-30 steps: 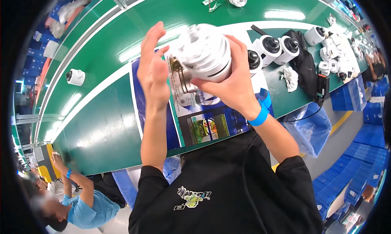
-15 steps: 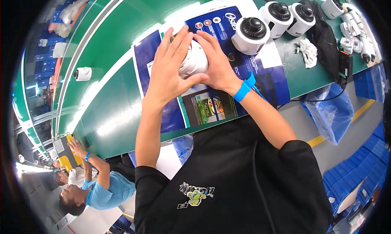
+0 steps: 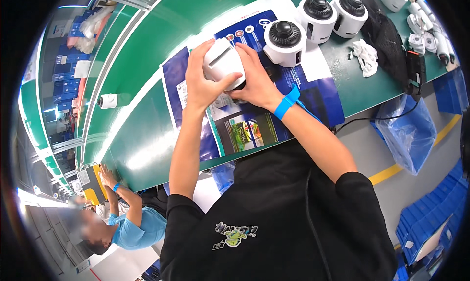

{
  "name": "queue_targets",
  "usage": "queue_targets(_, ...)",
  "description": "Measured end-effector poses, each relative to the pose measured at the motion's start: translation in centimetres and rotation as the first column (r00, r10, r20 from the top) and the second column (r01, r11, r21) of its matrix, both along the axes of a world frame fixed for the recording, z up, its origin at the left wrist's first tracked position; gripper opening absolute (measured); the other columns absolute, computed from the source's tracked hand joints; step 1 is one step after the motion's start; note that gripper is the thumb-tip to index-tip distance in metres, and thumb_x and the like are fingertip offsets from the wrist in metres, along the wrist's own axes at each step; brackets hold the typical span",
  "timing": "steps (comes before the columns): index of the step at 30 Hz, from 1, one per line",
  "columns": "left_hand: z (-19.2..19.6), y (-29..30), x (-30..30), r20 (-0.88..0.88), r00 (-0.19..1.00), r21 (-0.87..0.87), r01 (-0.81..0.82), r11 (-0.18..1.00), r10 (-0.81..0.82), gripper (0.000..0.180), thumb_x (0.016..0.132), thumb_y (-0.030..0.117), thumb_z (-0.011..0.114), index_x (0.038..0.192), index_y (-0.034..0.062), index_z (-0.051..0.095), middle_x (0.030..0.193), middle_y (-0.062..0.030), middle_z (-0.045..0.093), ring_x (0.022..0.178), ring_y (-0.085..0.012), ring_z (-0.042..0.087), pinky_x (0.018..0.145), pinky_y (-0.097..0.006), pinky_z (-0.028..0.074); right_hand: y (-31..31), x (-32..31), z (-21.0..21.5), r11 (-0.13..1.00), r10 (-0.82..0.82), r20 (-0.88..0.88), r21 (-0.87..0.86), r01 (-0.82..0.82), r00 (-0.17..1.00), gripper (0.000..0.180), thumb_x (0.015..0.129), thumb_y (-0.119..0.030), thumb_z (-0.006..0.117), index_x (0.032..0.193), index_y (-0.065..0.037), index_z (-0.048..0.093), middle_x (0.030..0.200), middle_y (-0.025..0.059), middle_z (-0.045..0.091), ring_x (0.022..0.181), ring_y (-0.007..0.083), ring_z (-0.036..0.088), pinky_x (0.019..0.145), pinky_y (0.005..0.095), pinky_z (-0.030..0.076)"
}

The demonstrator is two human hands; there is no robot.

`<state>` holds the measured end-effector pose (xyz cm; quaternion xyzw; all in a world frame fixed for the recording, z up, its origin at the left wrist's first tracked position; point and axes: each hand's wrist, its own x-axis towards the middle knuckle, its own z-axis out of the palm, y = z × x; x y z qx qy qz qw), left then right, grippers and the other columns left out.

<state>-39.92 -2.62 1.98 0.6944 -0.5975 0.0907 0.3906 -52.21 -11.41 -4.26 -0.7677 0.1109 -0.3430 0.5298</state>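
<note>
Between both my hands is a white rounded housing (image 3: 226,62) with a dark narrow slot in its side, held over a blue printed sheet (image 3: 177,68). My left hand (image 3: 201,83) wraps its left side, with the thumb across the lower front. On the other side my right hand (image 3: 257,84), wearing a blue wrist strap (image 3: 288,105), curls its fingers around it. Just right of the hands stands a white housing topped by a black ridged knob (image 3: 285,42). The underside of the held housing is mostly hidden by my fingers.
Two similar knobbed housings (image 3: 317,18) stand farther back on the green table (image 3: 139,139). Crumpled white material (image 3: 364,57), black mesh fabric (image 3: 384,31) and several white parts (image 3: 425,29) lie right. Another white unit (image 3: 107,101) sits left, near a co-worker in light blue (image 3: 139,227).
The white housing has turned in my hands, so its slotted side now shows. My fingers have moved apart from over its top to its sides.
</note>
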Motion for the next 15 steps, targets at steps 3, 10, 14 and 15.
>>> queue_targets(3, 0.6, -0.6, 0.9, -0.126, 0.990, 0.144, -0.043, 0.989, 0.062, 0.076, 0.055, 0.031, 0.088, 0.119, 0.0041, 0.056, 0.116, -0.0137, 0.061, 0.102, -0.0275, 0.062, 0.088, -0.036, 0.049, -0.5, 0.7, -0.1, 0.993, -0.052, 0.065, -0.105, 0.058, 0.997, 0.107, 0.056, -0.009, 0.087, 0.139, 0.003, 0.021, 0.145, 0.0225, 0.023, 0.130, 0.0420, 0.035, 0.105, 0.0413, 0.040)
queue_targets(10, -0.6, -3.4, -0.5, -0.112, 0.970, 0.118, -0.204, 0.972, 0.217, 0.062, 0.060, 0.031, 0.085, 0.109, 0.0036, 0.058, 0.107, -0.0164, 0.055, 0.102, -0.0316, 0.054, 0.089, -0.039, 0.045, 0.0, 1.1, -1.4, 0.988, -0.149, 0.038, -0.043, 0.151, 0.988, 0.116, 0.057, -0.016, 0.089, 0.142, 0.006, 0.013, 0.144, 0.0262, 0.022, 0.133, 0.0428, 0.030, 0.108, 0.0413, 0.035)
queue_targets(14, -0.9, -2.9, 0.2, -0.123, 0.971, 0.050, -0.201, 0.978, 0.205, 0.052, 0.068, 0.026, 0.080, 0.106, -0.0011, 0.056, 0.104, -0.0175, 0.054, 0.098, -0.0312, 0.054, 0.086, -0.038, 0.044, 0.3, 0.6, -0.2, 0.998, -0.067, 0.015, 0.010, 0.067, 0.998, 0.112, 0.059, -0.014, 0.088, 0.142, 0.004, 0.016, 0.146, 0.0250, 0.018, 0.134, 0.0432, 0.028, 0.109, 0.0426, 0.035)
queue_targets(15, -1.1, -3.2, 1.1, -0.201, 0.950, 0.080, -0.228, 0.971, 0.239, 0.052, 0.069, 0.026, 0.080, 0.107, -0.0010, 0.056, 0.104, -0.0172, 0.054, 0.097, -0.0301, 0.055, 0.086, -0.037, 0.044, 0.0, 0.3, -0.4, 0.999, -0.047, 0.026, 0.010, 0.047, 0.999, 0.104, 0.063, -0.011, 0.085, 0.142, 0.001, 0.019, 0.147, 0.0235, 0.017, 0.133, 0.0432, 0.029, 0.108, 0.0422, 0.036)
